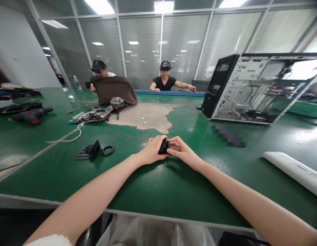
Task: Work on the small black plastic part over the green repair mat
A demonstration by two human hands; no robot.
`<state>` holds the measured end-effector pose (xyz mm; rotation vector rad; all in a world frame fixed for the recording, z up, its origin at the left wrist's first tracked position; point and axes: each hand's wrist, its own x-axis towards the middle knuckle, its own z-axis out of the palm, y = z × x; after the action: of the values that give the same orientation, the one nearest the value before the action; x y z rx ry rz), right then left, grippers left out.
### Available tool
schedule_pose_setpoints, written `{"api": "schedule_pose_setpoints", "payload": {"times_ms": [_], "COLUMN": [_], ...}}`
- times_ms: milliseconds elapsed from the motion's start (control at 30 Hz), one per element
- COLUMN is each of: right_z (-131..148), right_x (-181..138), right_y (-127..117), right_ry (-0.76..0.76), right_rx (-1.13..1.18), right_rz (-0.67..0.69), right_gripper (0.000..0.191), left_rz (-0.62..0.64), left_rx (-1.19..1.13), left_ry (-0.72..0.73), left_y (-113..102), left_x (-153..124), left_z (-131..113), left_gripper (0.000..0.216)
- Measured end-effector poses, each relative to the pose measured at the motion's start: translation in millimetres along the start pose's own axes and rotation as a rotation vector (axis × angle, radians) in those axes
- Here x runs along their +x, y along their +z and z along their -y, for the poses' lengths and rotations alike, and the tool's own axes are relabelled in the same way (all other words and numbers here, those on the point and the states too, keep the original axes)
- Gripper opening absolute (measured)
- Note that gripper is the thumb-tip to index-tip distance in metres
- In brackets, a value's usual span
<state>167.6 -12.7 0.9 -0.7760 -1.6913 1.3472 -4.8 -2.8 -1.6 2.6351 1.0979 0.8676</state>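
Observation:
Just above the green table, in the middle of the head view, a small black part [163,147] with a round end is held between both hands. My left hand [153,147] wraps round its body from the left. The fingertips of my right hand [181,150] pinch the round end on the right. What exactly the part is cannot be made out. To the left on the table lie a black bracket-like piece [93,150] with a round opening and slotted base, and a black ring [107,150] beside it.
An opened computer case [225,90] stands at the right, with a white slab [294,171] nearer me. At the left are a circuit board [93,115], a cable [71,140] and a power drill [32,115]. Two people [166,81] sit across the table [194,201].

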Motion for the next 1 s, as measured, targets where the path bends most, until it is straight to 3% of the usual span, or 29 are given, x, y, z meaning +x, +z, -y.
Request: {"api": "schedule_pose_setpoints", "payload": {"times_ms": [100,233,433,567,700,900,1000], "right_z": [0.6,1.3,5.1,0.7,-1.9,5.0,3.9], "right_x": [2.1,3.0,0.7,1.4,3.4,2.0,2.8], "right_y": [1.9,2.6,-0.6,-0.3,-0.7,-2.6,-1.5], "right_ry": [0.024,0.059,0.029,0.035,0.06,0.012,-0.005], "right_rx": [-0.007,-0.065,-0.01,0.008,-0.026,0.027,0.035], "right_rz": [-0.057,-0.105,0.003,-0.04,-0.084,0.038,-0.019], "right_gripper": [0.023,0.027,0.035,0.026,0.031,0.034,0.023], "left_rz": [-0.006,-0.01,-0.016,-0.022,-0.022,-0.017,-0.02], "left_rx": [-0.002,-0.006,-0.009,-0.009,-0.014,-0.021,-0.019], "left_ry": [0.002,0.019,0.006,0.009,0.004,0.006,0.006], "left_y": [0.7,1.9,2.5,1.9,0.9,1.4,1.9], "left_x": [0.2,0.4,0.4,0.6,0.3,0.5,1.0], "left_z": [0.9,2.4,3.1,1.7,0.4,1.0,1.0], "left_gripper": [0.061,0.06,0.062,0.059,0.059,0.058,0.059]}}
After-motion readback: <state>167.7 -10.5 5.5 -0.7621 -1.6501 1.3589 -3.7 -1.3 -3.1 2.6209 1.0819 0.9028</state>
